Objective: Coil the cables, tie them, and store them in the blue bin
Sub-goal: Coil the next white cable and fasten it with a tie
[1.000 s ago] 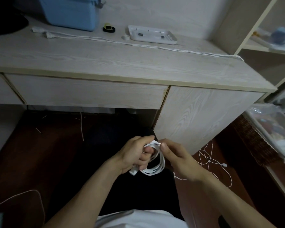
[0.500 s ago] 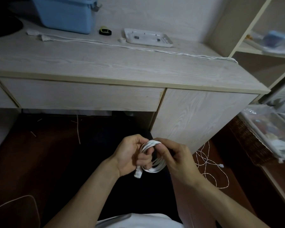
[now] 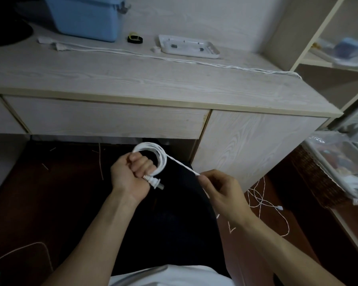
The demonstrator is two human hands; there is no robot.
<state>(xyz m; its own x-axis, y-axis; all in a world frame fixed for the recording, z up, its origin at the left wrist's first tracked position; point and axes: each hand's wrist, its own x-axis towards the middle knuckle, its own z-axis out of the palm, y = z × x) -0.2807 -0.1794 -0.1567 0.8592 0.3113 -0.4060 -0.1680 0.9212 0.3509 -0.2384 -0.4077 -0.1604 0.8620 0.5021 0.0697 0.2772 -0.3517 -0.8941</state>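
Observation:
My left hand (image 3: pixel 132 174) grips a coil of white cable (image 3: pixel 159 157) below the desk front, with the cable's plug (image 3: pixel 156 182) sticking out under the fist. My right hand (image 3: pixel 221 188) pinches the loose strand (image 3: pixel 182 165) that runs taut from the coil down to the right. More of that thin white cable lies tangled on the floor (image 3: pixel 260 199) to the right. A second white cable (image 3: pixel 174 58) stretches across the desk top. The blue bin (image 3: pixel 87 17) stands at the back left of the desk.
A white tray (image 3: pixel 188 47) and a black-and-yellow strap (image 3: pixel 134 38) lie on the wooden desk (image 3: pixel 132 83) near the bin. A shelf unit (image 3: pixel 329 48) stands at the right, and a clear plastic container (image 3: pixel 339 164) sits low on the right.
My right hand has left the coil and drawn the loose strand out to the right. My left hand has turned so the coil stands above the fist.

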